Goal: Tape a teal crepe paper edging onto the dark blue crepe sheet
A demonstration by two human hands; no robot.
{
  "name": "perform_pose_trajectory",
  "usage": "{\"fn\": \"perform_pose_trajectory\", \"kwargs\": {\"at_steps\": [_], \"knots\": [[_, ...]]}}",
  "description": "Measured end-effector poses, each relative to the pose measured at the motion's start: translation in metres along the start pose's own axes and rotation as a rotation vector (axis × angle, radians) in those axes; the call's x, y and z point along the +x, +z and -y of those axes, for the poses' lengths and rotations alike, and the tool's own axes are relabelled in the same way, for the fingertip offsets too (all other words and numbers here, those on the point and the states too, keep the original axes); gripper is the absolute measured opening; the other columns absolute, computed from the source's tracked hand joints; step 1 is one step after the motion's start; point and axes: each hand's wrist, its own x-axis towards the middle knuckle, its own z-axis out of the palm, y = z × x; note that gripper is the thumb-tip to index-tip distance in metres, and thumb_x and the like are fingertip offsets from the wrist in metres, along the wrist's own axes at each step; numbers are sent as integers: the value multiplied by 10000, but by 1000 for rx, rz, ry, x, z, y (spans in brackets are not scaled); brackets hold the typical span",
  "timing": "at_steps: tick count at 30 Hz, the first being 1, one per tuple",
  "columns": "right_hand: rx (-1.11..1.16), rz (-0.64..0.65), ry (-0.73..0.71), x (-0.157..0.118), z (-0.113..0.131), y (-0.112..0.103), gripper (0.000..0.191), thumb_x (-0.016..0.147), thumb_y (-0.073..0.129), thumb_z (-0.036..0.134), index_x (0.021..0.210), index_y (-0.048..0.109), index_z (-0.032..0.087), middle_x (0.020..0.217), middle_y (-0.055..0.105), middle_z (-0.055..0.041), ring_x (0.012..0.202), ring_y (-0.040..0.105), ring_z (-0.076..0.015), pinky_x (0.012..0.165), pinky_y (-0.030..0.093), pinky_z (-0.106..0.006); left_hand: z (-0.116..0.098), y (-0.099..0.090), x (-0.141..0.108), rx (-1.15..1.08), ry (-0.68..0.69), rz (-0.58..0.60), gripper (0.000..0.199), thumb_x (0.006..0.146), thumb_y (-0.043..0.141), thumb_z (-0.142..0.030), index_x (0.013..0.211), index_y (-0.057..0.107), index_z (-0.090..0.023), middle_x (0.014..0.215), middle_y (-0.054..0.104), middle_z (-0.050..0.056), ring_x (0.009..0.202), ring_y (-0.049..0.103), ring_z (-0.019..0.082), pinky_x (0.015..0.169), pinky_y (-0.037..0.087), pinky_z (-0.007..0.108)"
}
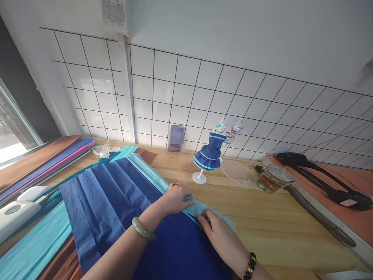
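Observation:
Dark blue crepe-like paper (pixel 116 194) with creases lies over the wooden table, and a light blue strip (pixel 154 175) runs along its far edge. My left hand (pixel 177 198), a pale bangle on its wrist, rests on the strip with its fingers bent together; what they hold, if anything, is hidden. To its right, my right hand (pixel 211 223) pinches the edge where light blue meets dark blue. Beyond my hands stands a small blue ruffled dress (pixel 210 151) with light blue trim on a white stand (pixel 199 177).
Stacked coloured sheets (pixel 49 163) and a white device (pixel 17 217) lie at the left. Behind the dress are two small patterned figures (pixel 236 128). A clear round lid (pixel 238 174), a glass container (pixel 274 179) and black headphones (pixel 323 181) are at the right.

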Motion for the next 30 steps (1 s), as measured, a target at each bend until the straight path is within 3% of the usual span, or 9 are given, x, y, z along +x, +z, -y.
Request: {"fn": "perform_pose_trajectory", "kwargs": {"at_steps": [20,30], "knots": [[-30,-17,-7,-1,0,1,256,921,317,361,721,416,237,674,621,-7,644,586,-183,555,326,-258,0,0,1,-2,-3,-1,117,760,600,-307,836,644,-231,874,667,-21,957,541,204,835,342,313],[-47,-9,13,0,1,1,222,922,348,313,755,456,217,772,666,-49,690,613,-188,592,356,-264,0,0,0,7,-4,6,117,767,591,-312,836,642,-232,880,663,-16,958,535,198,831,343,311]]}}
